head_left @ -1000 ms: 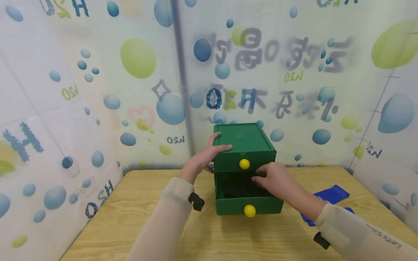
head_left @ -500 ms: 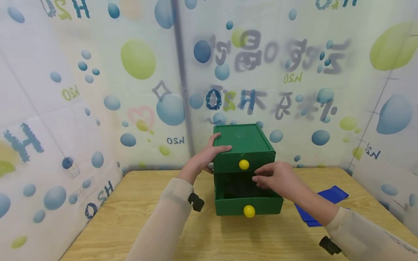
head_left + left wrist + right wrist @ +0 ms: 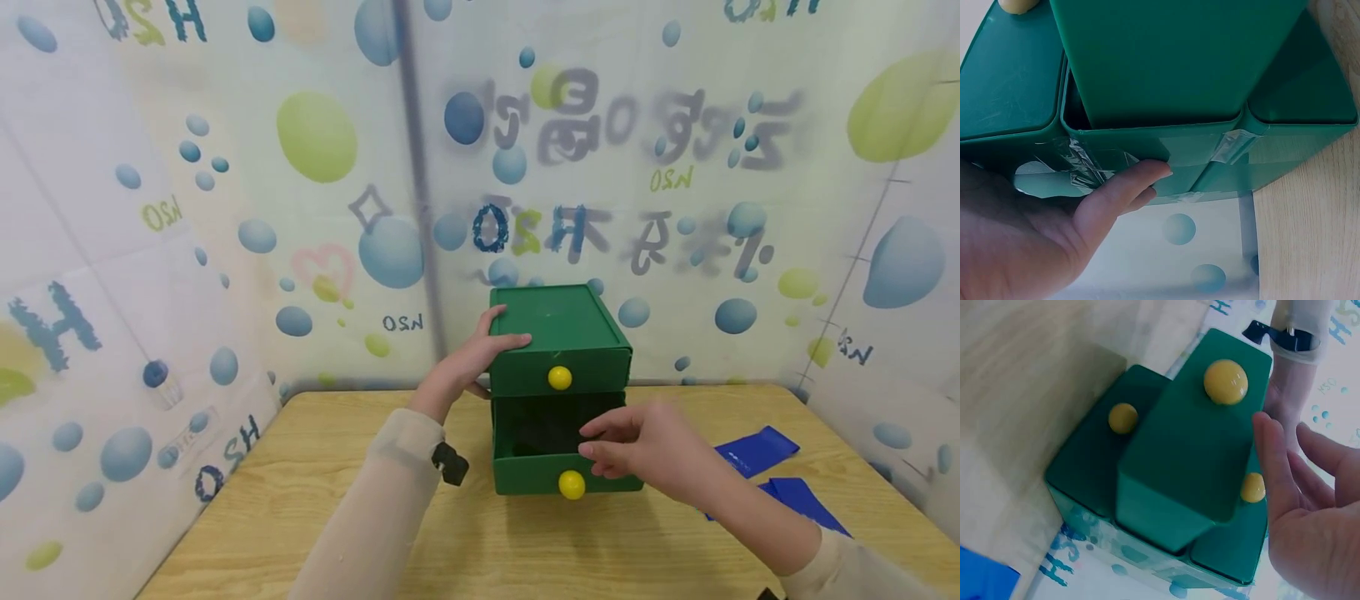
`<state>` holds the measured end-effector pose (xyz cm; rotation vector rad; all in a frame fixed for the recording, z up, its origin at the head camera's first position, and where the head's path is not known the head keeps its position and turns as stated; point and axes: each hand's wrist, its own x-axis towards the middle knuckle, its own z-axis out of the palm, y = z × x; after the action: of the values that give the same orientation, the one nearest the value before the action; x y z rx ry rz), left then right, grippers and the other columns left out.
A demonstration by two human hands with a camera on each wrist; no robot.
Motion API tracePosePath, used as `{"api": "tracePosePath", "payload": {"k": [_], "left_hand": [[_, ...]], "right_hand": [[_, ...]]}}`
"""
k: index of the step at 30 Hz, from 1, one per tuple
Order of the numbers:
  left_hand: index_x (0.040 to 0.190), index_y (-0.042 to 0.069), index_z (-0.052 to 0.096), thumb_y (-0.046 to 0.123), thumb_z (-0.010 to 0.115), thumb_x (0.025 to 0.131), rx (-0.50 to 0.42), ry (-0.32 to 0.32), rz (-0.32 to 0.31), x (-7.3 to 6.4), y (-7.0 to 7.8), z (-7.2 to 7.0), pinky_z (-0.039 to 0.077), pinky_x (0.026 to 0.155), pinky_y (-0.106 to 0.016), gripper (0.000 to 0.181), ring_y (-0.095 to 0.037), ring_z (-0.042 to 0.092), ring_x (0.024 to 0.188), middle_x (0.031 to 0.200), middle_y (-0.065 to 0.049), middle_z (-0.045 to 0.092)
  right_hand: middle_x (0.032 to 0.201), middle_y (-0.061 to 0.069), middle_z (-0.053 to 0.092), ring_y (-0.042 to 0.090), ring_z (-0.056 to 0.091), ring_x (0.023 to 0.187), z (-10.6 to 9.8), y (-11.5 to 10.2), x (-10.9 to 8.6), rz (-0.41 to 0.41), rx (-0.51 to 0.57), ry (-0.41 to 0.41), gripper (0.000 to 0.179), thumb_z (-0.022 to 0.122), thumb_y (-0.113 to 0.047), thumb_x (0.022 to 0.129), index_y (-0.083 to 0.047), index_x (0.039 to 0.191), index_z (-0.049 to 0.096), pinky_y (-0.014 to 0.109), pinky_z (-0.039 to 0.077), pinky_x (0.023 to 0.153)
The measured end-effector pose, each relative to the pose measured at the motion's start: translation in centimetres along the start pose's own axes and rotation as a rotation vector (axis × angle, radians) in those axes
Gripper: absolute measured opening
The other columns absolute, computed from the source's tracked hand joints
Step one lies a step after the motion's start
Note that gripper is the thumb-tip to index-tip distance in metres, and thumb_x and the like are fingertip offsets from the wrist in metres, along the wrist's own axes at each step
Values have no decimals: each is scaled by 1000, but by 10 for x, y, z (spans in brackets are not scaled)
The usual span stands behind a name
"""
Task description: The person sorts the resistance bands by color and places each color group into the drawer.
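A green three-tier drawer cabinet (image 3: 555, 312) stands on the wooden table. Its middle drawer (image 3: 525, 473), with a yellow knob, is pulled well out; the inside looks dark. In the head view this drawer hides the bottom one, whose front shows in the right wrist view. My left hand (image 3: 468, 358) rests over the cabinet's top left edge, thumb on the top and lower fingers along the taped side. My right hand (image 3: 648, 442) is at the right end of the pulled-out drawer's front, fingers loosely bent, thumb and forefinger apart with nothing between them.
Two flat blue pieces (image 3: 757, 452), one with small white print, lie on the table (image 3: 360, 500) at the right, partly behind my right forearm. A patterned curtain (image 3: 300, 217) hangs behind the table and along its sides.
My right hand has moved down and slightly right, from the opening above the drawer to the drawer's front. The left hand, cabinet and drawer have stayed put.
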<state>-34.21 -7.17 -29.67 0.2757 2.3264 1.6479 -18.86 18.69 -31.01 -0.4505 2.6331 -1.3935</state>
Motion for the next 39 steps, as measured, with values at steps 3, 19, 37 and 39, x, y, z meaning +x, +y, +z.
{"api": "tracePosePath", "payload": {"k": [3, 19, 37, 39], "left_hand": [[166, 50, 11, 56, 67, 98, 6, 4, -1, 1, 0, 0, 53, 99, -75, 89, -48, 39, 152, 179, -8, 11], [166, 52, 12, 61, 69, 96, 24, 11, 0, 0, -4, 1, 53, 101, -74, 91, -49, 40, 152, 180, -5, 8], [165, 55, 11, 62, 71, 94, 37, 6, 2, 0, -2, -2, 56, 99, -71, 92, -46, 39, 154, 180, -6, 11], [165, 55, 12, 62, 71, 94, 37, 8, 3, 1, -2, -2, 55, 99, -71, 93, -46, 39, 154, 180, -6, 11]], "right_hand": [[92, 6, 81, 21, 79, 83, 8, 8, -4, 33, 28, -47, 37, 80, -25, 96, -2, 125, 76, 41, 68, 79], [96, -3, 78, 12, 70, 85, 49, 28, -3, 62, -104, 59, 23, 86, -27, 90, -21, 112, 81, 28, 64, 72], [90, -4, 77, 13, 69, 81, 54, 29, 8, 134, -59, 123, 24, 90, -29, 86, -22, 108, 83, 32, 62, 71], [90, -3, 77, 13, 69, 82, 53, 30, 10, 131, -48, 126, 23, 89, -29, 87, -22, 108, 83, 32, 62, 71]]}}
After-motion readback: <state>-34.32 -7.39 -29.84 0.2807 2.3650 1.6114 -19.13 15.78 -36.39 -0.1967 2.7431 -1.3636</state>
